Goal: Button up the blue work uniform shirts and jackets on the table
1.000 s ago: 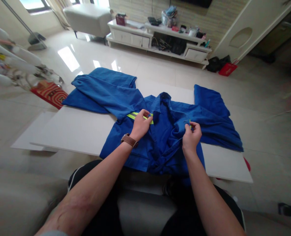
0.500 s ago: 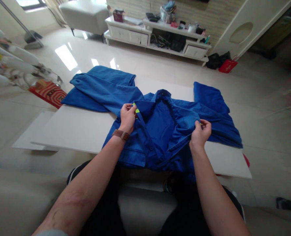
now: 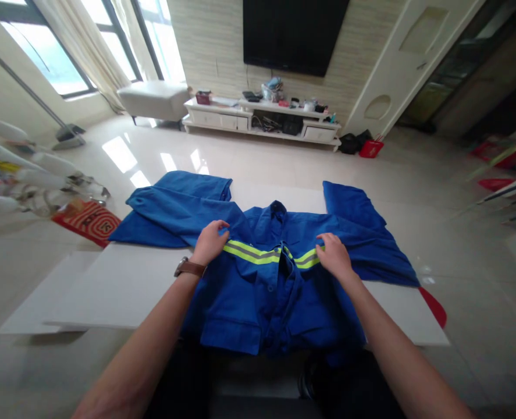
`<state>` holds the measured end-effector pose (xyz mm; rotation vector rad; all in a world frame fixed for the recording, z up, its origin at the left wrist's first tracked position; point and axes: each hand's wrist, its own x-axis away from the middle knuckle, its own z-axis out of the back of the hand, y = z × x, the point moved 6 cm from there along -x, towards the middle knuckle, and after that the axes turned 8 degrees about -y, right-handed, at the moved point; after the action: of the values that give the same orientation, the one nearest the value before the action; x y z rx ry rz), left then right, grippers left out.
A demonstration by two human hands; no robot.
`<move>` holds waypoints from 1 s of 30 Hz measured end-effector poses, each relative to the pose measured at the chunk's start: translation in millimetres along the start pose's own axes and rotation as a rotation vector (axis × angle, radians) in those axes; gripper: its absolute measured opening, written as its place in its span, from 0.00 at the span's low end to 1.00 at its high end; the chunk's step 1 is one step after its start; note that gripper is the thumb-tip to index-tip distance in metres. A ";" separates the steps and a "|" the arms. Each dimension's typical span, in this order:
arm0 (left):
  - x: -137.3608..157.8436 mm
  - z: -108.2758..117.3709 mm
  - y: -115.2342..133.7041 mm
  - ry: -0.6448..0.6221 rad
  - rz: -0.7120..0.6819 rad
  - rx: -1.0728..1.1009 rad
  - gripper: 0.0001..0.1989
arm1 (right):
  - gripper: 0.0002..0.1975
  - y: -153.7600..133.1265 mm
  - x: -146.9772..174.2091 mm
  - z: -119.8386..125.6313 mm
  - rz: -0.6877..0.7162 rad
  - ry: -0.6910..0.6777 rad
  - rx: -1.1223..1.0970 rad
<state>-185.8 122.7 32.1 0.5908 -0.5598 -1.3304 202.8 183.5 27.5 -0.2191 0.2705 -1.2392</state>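
Note:
A blue work jacket (image 3: 235, 291) lies front up on a white table, its collar away from me and its hem hanging toward my lap. Across the chest runs a yellow-green and grey reflective strip (image 3: 258, 256). My left hand (image 3: 209, 243), with a brown-strapped watch (image 3: 190, 267) at the wrist, is at the strip's left end, thumb and forefinger apart. At the right end is my right hand (image 3: 334, 254), its fingers bent and the thumb apart from them. Both hands look empty. The front edges meet near the middle, with buttons on the placket.
The white tabletop (image 3: 105, 285) shows on both sides of the jacket. A red paper bag (image 3: 87, 221) and white rolls (image 3: 43, 177) stand at the left. Part of a red stool (image 3: 434, 308) shows past the right edge. Across the floor is a low cabinet (image 3: 214, 119).
The front panels, held up and apart before, now lie down with the strip in full view. Both hands have let go of the cloth. My view has tilted up.

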 end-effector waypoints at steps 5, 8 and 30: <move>-54.9 -11.1 -32.1 -0.111 0.031 -0.394 0.34 | 0.28 44.6 -80.4 -19.6 -0.101 -0.174 0.236; -61.5 -20.5 -50.7 -0.221 0.044 -0.503 0.24 | 0.23 56.9 -93.7 -42.6 -0.118 -0.331 0.295; -104.9 123.2 -48.9 0.228 0.111 -0.518 0.21 | 0.18 78.5 -184.0 57.3 -0.153 -0.194 0.351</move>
<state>-320.6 210.1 84.7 0.2719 -0.0506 -1.2189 236.4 383.8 72.9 -0.0556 -0.1348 -1.3838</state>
